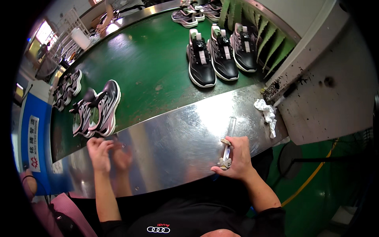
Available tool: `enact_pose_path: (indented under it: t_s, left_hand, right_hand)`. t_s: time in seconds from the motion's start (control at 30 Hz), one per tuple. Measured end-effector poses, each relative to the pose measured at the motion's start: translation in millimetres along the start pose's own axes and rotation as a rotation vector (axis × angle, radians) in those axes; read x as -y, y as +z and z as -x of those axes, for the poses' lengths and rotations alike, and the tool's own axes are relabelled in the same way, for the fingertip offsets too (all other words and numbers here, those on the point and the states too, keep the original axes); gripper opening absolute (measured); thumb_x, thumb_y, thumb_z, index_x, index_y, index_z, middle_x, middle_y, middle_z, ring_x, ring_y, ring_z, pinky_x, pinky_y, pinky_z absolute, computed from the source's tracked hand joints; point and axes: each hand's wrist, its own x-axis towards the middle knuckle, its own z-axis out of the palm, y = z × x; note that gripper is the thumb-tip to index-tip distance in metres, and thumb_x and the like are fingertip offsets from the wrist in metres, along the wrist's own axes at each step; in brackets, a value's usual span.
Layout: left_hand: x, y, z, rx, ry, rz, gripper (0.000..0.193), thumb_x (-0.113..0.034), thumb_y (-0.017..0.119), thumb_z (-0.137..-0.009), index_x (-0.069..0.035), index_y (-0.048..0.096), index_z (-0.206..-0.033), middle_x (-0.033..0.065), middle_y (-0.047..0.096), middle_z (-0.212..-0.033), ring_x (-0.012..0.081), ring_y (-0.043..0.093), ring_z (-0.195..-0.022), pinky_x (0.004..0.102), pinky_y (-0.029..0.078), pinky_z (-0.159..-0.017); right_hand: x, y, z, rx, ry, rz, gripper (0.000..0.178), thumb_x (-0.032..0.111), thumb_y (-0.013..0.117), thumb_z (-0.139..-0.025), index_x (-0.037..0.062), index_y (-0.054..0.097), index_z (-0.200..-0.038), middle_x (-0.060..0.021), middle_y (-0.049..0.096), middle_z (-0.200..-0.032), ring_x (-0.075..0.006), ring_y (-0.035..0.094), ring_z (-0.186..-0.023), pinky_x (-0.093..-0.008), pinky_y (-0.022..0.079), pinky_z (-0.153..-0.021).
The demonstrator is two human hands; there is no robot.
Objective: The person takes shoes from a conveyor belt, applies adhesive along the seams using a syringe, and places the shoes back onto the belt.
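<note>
My left hand (pixel 99 153) hovers over the metal ledge, close to the toes of a pair of black, pink and white sneakers (pixel 106 110). Its fingers are loosely bent and apart, slightly blurred, and nothing shows in them. My right hand (pixel 240 158) is closed around a small whitish object (pixel 226 153) with beige, lumpy ends, over the right part of the ledge. What kind of thing it is I cannot make out.
The green belt (pixel 150 71) carries three black sneakers (pixel 224 55) at right, more shoes (pixel 185 17) farther back and a pair (pixel 68 89) at far left. Crumpled white tissue (pixel 267 114) lies on the metal ledge (pixel 169 146). Green flaps (pixel 272 43) hang from a machine opening at right.
</note>
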Motion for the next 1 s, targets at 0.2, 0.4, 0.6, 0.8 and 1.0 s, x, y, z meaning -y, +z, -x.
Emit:
enact_pose_path:
  t_s: [0.2,0.4,0.6,0.8,1.0]
  left_hand:
    - [21,-44,-59,-0.004,0.042,-0.389,0.06,0.003,0.064,-0.079,-0.004,0.037,-0.132,0.0065,0.051,-0.116,0.0167,0.052,-0.102,0.0285,0.041,-0.093]
    - [-10,3,-86,-0.03,0.106,-0.274,0.064,0.008,0.064,-0.076,-0.003,0.039,-0.134,0.0074,0.057,-0.115,0.0166,0.057,-0.101,0.0292,0.045,-0.089]
    - [-4,-39,-24,0.182,-0.04,-0.279,0.057,-0.003,0.063,-0.079,0.0,0.043,-0.132,0.0053,0.056,-0.119,0.0148,0.054,-0.098,0.0261,0.043,-0.087]
    - [25,-47,-3,0.287,-0.132,-0.353,0.051,-0.011,0.058,-0.082,0.002,0.045,-0.129,0.0089,0.054,-0.122,0.0173,0.055,-0.102,0.0279,0.042,-0.09]
    - [51,-31,-62,0.502,0.01,-0.384,0.048,-0.019,0.053,-0.086,0.004,0.046,-0.127,0.0126,0.052,-0.124,0.0198,0.055,-0.105,0.0297,0.042,-0.093]
  right_hand:
    - [5,-3,1,-0.025,-0.02,-0.007,0.085,0.047,0.081,-0.057,0.001,0.044,-0.119,-0.0133,0.052,-0.1,-0.0297,0.046,-0.087,-0.0392,0.039,-0.079]
    - [4,-12,18,0.027,0.149,-0.149,0.089,0.048,0.079,-0.062,0.0005,0.039,-0.125,-0.0146,0.046,-0.109,-0.027,0.045,-0.091,-0.0366,0.039,-0.083]
    - [-2,-27,37,0.076,0.428,-0.433,0.094,0.051,0.077,-0.066,0.0017,0.033,-0.133,-0.0182,0.042,-0.117,-0.0303,0.045,-0.105,-0.0378,0.037,-0.093]
    - [1,-33,27,0.134,0.391,-0.42,0.093,0.046,0.075,-0.069,0.0053,0.027,-0.138,-0.0186,0.043,-0.117,-0.0317,0.042,-0.108,-0.0382,0.034,-0.097]
    - [0,-34,26,0.066,0.464,-0.503,0.098,0.046,0.073,-0.07,0.0055,0.021,-0.143,-0.0242,0.038,-0.133,-0.0368,0.039,-0.123,-0.0409,0.031,-0.104]
